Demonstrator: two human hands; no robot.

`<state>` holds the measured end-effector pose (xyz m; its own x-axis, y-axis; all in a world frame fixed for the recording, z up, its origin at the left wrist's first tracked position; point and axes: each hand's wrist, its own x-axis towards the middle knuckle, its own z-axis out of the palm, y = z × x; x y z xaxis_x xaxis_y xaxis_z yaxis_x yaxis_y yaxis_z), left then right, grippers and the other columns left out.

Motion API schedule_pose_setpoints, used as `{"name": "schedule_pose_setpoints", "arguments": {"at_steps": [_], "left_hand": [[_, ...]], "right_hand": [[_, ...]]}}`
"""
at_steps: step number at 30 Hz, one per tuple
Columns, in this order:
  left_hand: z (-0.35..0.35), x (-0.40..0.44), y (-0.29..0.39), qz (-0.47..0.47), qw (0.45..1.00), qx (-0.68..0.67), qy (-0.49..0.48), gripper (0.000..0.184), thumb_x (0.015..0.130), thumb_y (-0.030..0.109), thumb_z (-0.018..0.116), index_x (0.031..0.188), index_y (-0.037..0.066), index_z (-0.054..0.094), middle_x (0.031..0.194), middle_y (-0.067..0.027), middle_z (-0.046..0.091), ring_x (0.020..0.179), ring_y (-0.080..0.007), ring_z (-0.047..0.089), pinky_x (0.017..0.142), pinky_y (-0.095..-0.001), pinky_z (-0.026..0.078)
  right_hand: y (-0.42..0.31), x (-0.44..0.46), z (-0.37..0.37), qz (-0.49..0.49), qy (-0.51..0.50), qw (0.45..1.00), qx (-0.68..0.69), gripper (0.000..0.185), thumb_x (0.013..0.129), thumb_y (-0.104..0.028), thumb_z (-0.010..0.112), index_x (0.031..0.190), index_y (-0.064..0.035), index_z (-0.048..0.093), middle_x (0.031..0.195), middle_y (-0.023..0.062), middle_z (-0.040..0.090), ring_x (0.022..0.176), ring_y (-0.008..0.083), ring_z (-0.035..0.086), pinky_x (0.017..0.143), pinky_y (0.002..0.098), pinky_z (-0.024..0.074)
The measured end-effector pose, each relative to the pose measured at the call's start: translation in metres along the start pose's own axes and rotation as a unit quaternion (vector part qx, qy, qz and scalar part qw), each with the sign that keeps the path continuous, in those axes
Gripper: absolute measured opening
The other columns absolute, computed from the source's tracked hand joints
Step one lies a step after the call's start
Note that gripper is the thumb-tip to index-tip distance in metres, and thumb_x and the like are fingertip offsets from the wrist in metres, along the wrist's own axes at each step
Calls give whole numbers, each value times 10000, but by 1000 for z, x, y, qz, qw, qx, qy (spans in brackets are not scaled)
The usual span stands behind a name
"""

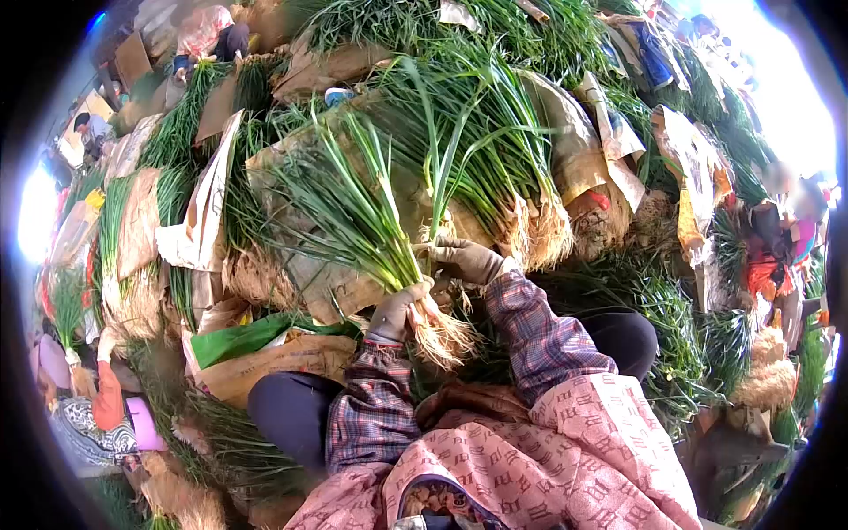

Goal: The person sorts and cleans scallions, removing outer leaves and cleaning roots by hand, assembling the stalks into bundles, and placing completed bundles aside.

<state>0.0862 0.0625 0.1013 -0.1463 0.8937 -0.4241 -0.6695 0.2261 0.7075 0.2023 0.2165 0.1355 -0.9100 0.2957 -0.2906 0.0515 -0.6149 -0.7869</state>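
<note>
My left hand [400, 311], in a grey-brown glove, is closed round the lower stems of a bunch of green onions [375, 234]. Its leaves fan to the upper left, and its pale roots hang below the fist. Just to the right, my right hand [468, 260], gloved too, pinches the base of a few long green stalks [441, 190] that stand nearly upright. Beyond it, larger bundles of green onions [512, 190] lie with their roots toward me on brown sacking [300, 256].
Brown sacks [281, 364] and a green sheet [256, 337] lie at the front left. Piled greens [658, 305] are at the right, by my knee [623, 340]. A co-worker in an orange sleeve [109, 397] sits at the far left; other people are at the upper left and right.
</note>
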Motion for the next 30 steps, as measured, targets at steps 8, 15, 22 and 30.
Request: {"name": "schedule_pose_setpoints", "arguments": {"at_steps": [8, 15, 22, 30], "left_hand": [[2, -3, -2, -83, 993, 15, 82, 341, 886, 250, 482, 1075, -5, 609, 982, -96, 637, 846, -192, 591, 761, -314, 490], [-56, 5, 14, 25, 997, -53, -59, 232, 799, 161, 569, 990, 55, 490, 877, -67, 560, 700, -153, 563, 545, -248, 516], [-66, 1, 5, 110, 992, -62, -10, 211, 829, 189, 570, 965, 30, 536, 845, -81, 590, 667, -154, 570, 573, -282, 520], [-75, 16, -6, 169, 984, -46, 21, 234, 863, 218, 579, 942, -2, 591, 788, -101, 630, 619, -172, 592, 571, -308, 517]], "right_hand": [[-15, 26, 21, 61, 182, 652, -734, 324, 763, -347, 614, 944, -82, 660, 831, 75, 650, 740, 216, 630, 622, 348, 521], [-15, -2, 19, -145, 150, 973, 93, 99, 823, -109, 531, 766, -80, 607, 789, 41, 583, 667, 142, 561, 647, 302, 503], [17, -9, -32, 108, -115, 712, -684, 287, 859, -269, 559, 1068, -77, 600, 826, 60, 610, 791, 190, 595, 800, 355, 482], [-62, 42, 28, -19, 397, 578, -713, 378, 814, -423, 595, 912, -59, 587, 760, 118, 617, 696, 260, 622, 625, 393, 495]]}}
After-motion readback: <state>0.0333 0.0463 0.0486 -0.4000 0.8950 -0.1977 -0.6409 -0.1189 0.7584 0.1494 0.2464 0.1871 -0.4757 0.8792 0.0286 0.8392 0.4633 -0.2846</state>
